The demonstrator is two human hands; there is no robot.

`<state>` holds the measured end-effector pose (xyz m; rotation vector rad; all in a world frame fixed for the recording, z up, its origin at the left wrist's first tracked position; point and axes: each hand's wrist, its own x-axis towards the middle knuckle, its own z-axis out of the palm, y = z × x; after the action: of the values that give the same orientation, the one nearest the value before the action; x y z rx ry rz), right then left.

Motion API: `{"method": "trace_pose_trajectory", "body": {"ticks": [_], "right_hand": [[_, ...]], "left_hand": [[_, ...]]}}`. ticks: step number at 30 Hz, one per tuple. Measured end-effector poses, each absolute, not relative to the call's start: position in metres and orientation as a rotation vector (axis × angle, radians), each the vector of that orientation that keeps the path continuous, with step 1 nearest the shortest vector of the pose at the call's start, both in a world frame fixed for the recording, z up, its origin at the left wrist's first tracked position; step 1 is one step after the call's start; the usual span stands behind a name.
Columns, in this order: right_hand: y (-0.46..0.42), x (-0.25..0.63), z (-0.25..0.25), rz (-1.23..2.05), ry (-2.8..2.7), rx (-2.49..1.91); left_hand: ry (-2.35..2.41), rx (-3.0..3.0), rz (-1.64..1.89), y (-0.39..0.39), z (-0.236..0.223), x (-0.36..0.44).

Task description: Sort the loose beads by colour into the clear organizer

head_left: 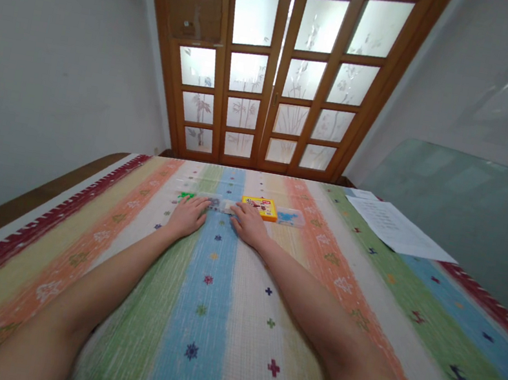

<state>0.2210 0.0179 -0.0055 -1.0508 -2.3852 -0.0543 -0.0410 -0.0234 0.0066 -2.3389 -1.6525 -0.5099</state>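
Observation:
My left hand (188, 214) lies palm down with its fingers stretched out, its fingertips at small green pieces (185, 195) and close to dark grey pieces (215, 203) in what looks like clear plastic packaging. Just to the right, my right hand (249, 224) rests flat with its fingers apart. Those fingertips reach a pale, whitish piece (228, 206) and the near left side of a yellow box (269, 209) with a printed picture. Blue pieces (286, 217) in a clear packet lie right of the box. Whatever is under my palms is hidden.
A striped, patterned tablecloth (205, 299) covers the long table. White paper sheets (385, 225) lie toward the right edge, near a pale green glass-like panel (467, 234). Wooden doors with frosted panes (276, 76) stand beyond the far edge, between white walls.

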Motion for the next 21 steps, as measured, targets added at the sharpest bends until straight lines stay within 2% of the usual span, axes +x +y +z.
{"method": "trace_pose_trajectory", "body": {"ticks": [15, 21], "right_hand": [[0.018, 0.221, -0.006, -0.031, -2.4, -1.058], [0.018, 0.221, -0.006, -0.022, -2.385, -1.066]], "left_hand": [[-1.664, -2.411, -0.482, -0.019, 0.007, -0.042], [-1.672, -2.391, -0.606, -0.01, 0.015, -0.054]]}}
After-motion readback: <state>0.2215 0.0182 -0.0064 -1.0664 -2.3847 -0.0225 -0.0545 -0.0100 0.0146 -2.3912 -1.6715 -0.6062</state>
